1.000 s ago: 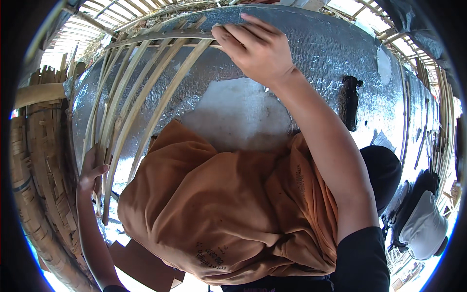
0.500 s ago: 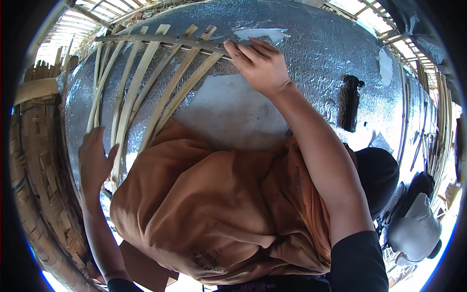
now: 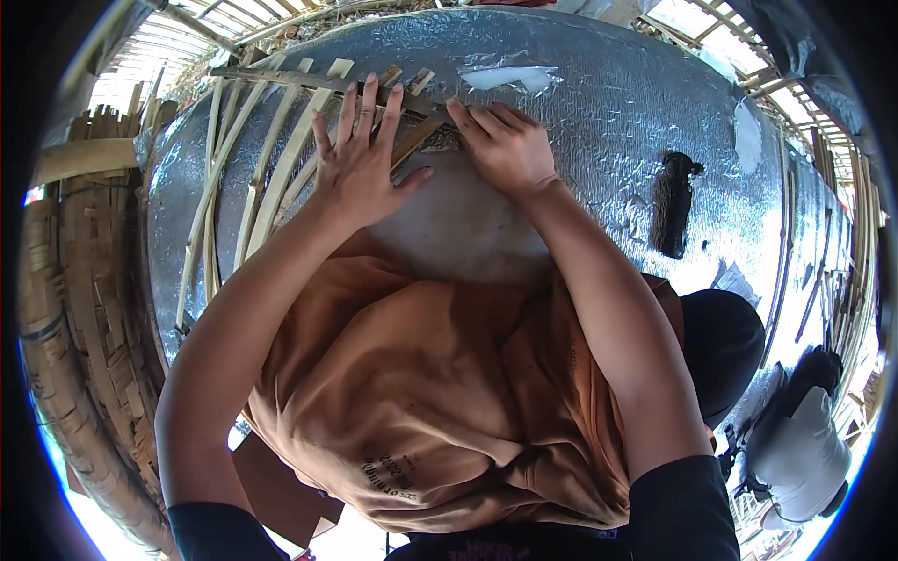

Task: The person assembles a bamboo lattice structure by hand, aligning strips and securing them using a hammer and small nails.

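Observation:
Pale bamboo strips (image 3: pixel 282 157) fan out across the silver foil surface at the left. Over their far ends lies a darker bamboo cross strip (image 3: pixel 245 73), with several strips crossing it. My left hand (image 3: pixel 360 164) is open, palm down and fingers spread, over the strips close to the cross strip. The fingers of my right hand (image 3: pixel 510 150) are curled together at the right end of the cross strip, pinching it. Below both hands, a brown-orange cloth (image 3: pixel 421 374) covers my lap. My left forearm hides the near part of some strips.
The silver foil surface (image 3: pixel 599 122) carries a torn white patch (image 3: pixel 510 79) and a dark, elongated object (image 3: pixel 672 206) at the right. Bundled bamboo (image 3: pixel 103 280) stands along the left edge. A person in grey (image 3: pixel 800 449) is at the far right. Cardboard (image 3: pixel 281 491) lies lower left.
My left hand has moved up and right from the near ends of the strips to the cross strip. My right hand stays at the cross strip's end, slightly lower.

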Action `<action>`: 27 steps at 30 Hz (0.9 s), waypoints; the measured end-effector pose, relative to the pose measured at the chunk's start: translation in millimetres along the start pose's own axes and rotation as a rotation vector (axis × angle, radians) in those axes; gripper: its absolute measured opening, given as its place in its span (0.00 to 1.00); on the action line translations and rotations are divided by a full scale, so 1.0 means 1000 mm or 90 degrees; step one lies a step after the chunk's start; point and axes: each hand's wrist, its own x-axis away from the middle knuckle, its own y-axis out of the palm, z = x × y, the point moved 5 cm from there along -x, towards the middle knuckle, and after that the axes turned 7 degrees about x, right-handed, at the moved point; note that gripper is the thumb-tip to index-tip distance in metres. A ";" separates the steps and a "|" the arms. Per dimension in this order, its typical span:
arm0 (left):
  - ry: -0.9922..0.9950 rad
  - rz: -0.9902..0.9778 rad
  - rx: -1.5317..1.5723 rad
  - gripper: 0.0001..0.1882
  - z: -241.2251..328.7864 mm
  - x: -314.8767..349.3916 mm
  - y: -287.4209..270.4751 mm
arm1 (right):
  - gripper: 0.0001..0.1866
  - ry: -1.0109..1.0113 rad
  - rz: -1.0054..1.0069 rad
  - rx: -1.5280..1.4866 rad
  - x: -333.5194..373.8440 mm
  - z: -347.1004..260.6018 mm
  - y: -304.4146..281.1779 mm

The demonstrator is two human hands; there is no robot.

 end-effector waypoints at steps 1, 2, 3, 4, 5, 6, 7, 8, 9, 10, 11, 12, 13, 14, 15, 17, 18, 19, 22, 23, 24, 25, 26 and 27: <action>-0.001 -0.006 -0.002 0.58 0.001 0.001 0.001 | 0.25 0.010 -0.006 -0.009 0.002 -0.001 0.000; -0.007 -0.008 -0.008 0.57 0.001 0.000 0.001 | 0.25 0.014 -0.008 -0.015 0.003 -0.002 0.000; -0.014 -0.010 -0.014 0.57 0.001 -0.001 0.002 | 0.24 0.010 -0.010 -0.014 0.002 -0.001 0.001; -0.016 -0.018 -0.014 0.57 0.003 -0.004 0.003 | 0.24 0.007 -0.014 -0.013 0.002 -0.001 0.001; -0.024 -0.009 -0.013 0.56 0.005 -0.008 0.004 | 0.24 0.012 -0.020 -0.021 0.003 -0.002 0.000; -0.031 0.001 -0.011 0.56 0.007 -0.011 0.006 | 0.24 0.015 -0.023 -0.014 0.003 -0.002 0.000; -0.035 0.024 0.012 0.54 0.006 -0.012 0.009 | 0.24 0.019 -0.025 -0.008 0.002 -0.001 0.000; -0.038 0.007 0.006 0.54 0.004 -0.013 0.014 | 0.24 0.029 -0.030 -0.023 0.003 0.001 0.003; -0.027 0.025 -0.011 0.54 0.004 -0.014 0.015 | 0.23 0.025 -0.016 -0.044 0.003 0.003 0.004; -0.013 0.054 -0.020 0.53 0.005 -0.015 0.014 | 0.22 0.015 -0.002 -0.052 0.000 0.006 0.002; 0.012 0.065 -0.028 0.52 0.007 -0.014 0.012 | 0.22 0.031 -0.045 -0.052 0.000 0.009 0.003; 0.014 0.059 -0.025 0.52 0.007 -0.010 0.014 | 0.22 0.036 -0.050 -0.054 0.002 0.006 0.001; 0.004 0.051 -0.035 0.52 0.007 -0.010 0.013 | 0.23 0.043 -0.066 -0.060 0.001 0.007 0.002; -0.006 0.042 -0.046 0.51 0.007 -0.010 0.013 | 0.23 0.051 -0.082 -0.066 0.001 0.008 0.001; -0.005 0.044 -0.044 0.51 0.008 -0.010 0.014 | 0.23 0.050 -0.082 -0.063 0.001 0.009 0.000; -0.012 0.036 -0.055 0.51 0.008 -0.012 0.015 | 0.22 0.050 -0.085 -0.088 0.003 0.013 -0.002; -0.011 0.039 -0.056 0.51 0.008 -0.013 0.015 | 0.22 0.049 -0.084 -0.085 0.004 0.015 -0.003; -0.017 0.026 -0.058 0.51 0.009 -0.013 0.015 | 0.22 0.059 -0.065 -0.078 0.006 0.017 -0.006; -0.027 0.007 -0.067 0.51 0.010 -0.012 0.014 | 0.20 0.076 -0.054 -0.059 0.008 0.018 -0.009; -0.032 -0.001 -0.074 0.51 0.010 -0.012 0.014 | 0.20 0.084 -0.061 -0.050 0.008 0.019 -0.010; -0.031 0.002 -0.073 0.51 0.011 -0.013 0.014 | 0.20 0.083 -0.060 -0.047 0.009 0.019 -0.012; -0.038 -0.001 -0.069 0.50 0.010 -0.012 0.014 | 0.19 0.078 -0.091 -0.067 0.010 0.017 -0.011; -0.046 -0.005 -0.065 0.49 0.010 -0.012 0.014 | 0.19 0.074 -0.123 -0.087 0.010 0.016 -0.009; -0.046 -0.002 -0.066 0.49 0.010 -0.013 0.013 | 0.19 0.072 -0.120 -0.085 0.009 0.015 -0.009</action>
